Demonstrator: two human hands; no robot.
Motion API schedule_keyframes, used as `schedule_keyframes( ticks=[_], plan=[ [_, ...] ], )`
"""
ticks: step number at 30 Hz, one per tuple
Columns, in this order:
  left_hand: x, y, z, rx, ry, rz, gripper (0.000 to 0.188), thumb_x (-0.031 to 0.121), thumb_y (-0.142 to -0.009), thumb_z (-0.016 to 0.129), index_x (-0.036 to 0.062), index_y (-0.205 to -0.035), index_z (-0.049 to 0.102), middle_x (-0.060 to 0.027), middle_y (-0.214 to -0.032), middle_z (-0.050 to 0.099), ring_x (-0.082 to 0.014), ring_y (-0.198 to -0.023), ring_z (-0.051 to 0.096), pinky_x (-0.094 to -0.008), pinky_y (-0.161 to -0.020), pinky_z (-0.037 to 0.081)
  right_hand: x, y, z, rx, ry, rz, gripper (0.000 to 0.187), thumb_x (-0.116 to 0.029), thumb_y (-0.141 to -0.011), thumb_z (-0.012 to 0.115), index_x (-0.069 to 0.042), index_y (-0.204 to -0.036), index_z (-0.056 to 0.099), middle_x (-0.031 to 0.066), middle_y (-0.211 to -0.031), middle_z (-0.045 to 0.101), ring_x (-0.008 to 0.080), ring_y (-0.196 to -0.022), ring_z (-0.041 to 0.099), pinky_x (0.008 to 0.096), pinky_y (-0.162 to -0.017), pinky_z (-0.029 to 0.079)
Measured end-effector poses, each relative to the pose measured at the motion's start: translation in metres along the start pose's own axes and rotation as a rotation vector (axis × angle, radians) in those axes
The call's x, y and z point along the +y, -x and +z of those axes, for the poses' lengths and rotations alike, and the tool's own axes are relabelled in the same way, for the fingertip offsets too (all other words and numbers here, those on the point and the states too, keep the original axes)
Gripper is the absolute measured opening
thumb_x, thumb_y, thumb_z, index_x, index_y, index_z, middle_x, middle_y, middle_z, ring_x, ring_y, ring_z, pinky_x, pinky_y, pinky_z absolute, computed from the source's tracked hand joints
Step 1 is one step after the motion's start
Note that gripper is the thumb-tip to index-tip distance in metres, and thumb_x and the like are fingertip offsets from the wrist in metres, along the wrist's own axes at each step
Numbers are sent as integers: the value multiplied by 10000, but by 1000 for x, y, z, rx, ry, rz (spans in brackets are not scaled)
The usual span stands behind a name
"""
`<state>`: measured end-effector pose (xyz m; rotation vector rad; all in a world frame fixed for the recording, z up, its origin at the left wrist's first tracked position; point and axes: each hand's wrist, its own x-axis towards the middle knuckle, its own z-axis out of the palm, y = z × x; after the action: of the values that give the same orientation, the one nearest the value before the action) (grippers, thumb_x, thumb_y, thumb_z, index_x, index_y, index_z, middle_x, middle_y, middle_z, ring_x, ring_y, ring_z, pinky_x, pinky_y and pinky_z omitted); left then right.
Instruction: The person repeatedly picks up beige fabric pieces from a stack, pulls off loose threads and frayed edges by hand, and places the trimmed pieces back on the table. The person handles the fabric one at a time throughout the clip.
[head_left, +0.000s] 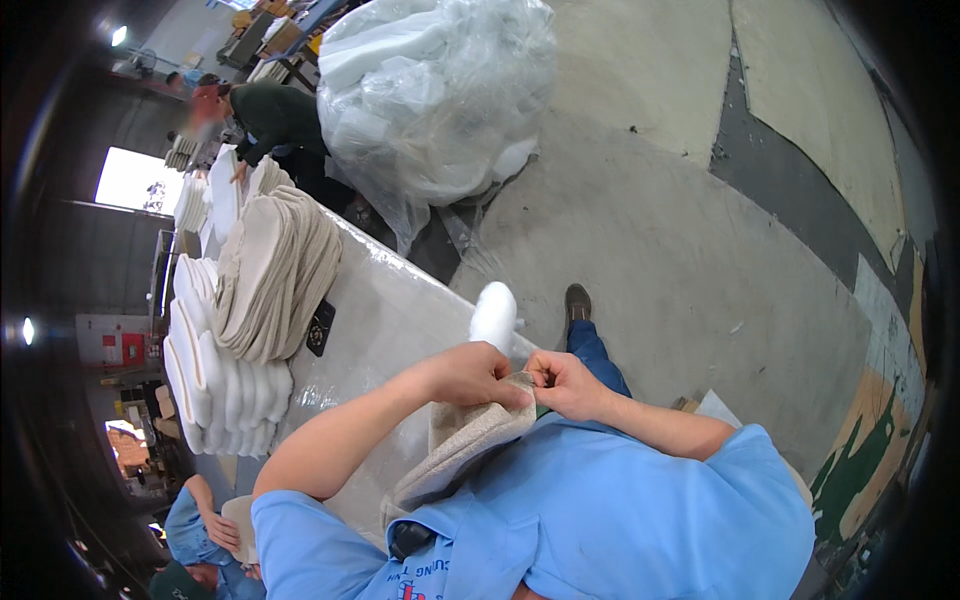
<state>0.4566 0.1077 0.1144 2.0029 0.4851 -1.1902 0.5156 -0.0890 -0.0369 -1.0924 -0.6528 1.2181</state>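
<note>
A beige fabric cushion cover (465, 440) with a raised seam along its edge lies against my front, over the table's near side. At its far end my left hand (485, 375) is closed, the thumb pressed on the cloth. Beside it, my right hand (568, 384) pinches the same end, fingertips close to those of the left. Whatever small part sits between the fingertips is too small to make out. Just beyond my hands, a rounded white padding piece (493, 315) stands at the table edge. How full the cover is, I cannot tell.
On the plastic-covered table (380, 290), beige covers (275, 270) are stacked beside white pads (225, 375) and a flat black object (320, 328). A large plastic-wrapped white bundle (435, 100) stands beyond. Co-workers are at the far left (280, 120) and lower left (195, 530).
</note>
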Motion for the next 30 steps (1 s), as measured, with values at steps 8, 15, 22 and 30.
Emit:
schedule_keyframes(
  ticks=[8, 15, 22, 30],
  plan=[
    [-6, 6, -1, 126, 124, 131, 277, 205, -900, 833, 55, -919, 600, -9, -826, 604, -123, -767, 550, -318, -670, 463, -14, 0, 4, 27, -135, -45, 202, -64, -875, 737, -30, -1042, 628, -7, -894, 606, 91, -854, 579, 291, -792, 508],
    [-13, 7, 2, 182, 325, 243, 267, 237, -942, 819, 68, -941, 611, -8, -812, 611, -86, -746, 548, -293, -653, 459, 13, -8, -8, -307, -16, 190, 324, -110, -954, 747, -4, -1255, 693, 43, -1136, 739, 106, -1015, 648, 292, -897, 525],
    [21, 9, -12, 160, 287, -122, 349, 398, -992, 769, 56, -1051, 729, -17, -805, 665, -82, -702, 577, -258, -633, 445, 23, 6, 3, -205, -265, 138, 354, -103, -987, 687, -15, -1330, 678, 56, -1208, 745, 110, -1135, 649, 303, -1008, 523],
    [-10, -2, -4, -108, -30, -19, 663, 656, -964, 696, 1, -1011, 790, -79, -838, 718, -184, -760, 651, -356, -665, 507, 2, 8, 7, -100, 204, -125, 180, -193, -939, 716, -45, -1029, 664, 81, -846, 685, 137, -823, 622, 350, -744, 516]
  ],
)
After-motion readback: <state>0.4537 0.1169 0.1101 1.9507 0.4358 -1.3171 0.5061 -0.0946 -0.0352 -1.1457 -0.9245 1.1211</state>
